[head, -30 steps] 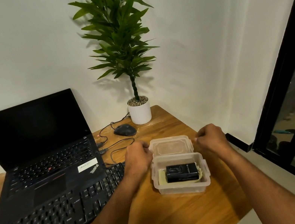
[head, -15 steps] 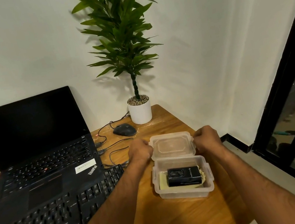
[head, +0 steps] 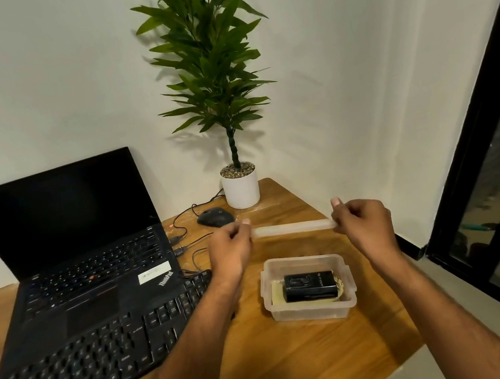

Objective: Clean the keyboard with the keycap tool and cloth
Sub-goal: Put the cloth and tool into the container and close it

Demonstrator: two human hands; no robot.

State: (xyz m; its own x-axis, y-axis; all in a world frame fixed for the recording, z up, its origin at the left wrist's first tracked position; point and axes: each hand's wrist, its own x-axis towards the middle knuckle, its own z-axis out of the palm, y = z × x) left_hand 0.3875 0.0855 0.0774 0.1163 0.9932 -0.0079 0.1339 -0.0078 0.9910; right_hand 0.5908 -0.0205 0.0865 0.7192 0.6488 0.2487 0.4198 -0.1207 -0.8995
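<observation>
Left hand and right hand each pinch an end of the clear lid, held edge-on above the counter; below this grip sits the open container holding a black case; keyboard lies left of it, counter edge just right.

Black keyboard flat along desk's left front edge. Clear open box near right edge, black case inside.

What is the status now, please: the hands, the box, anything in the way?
Left hand and right hand pinch the lid, held above the table. Container open, black case inside. Keyboard untouched, laptop partly on it.
</observation>
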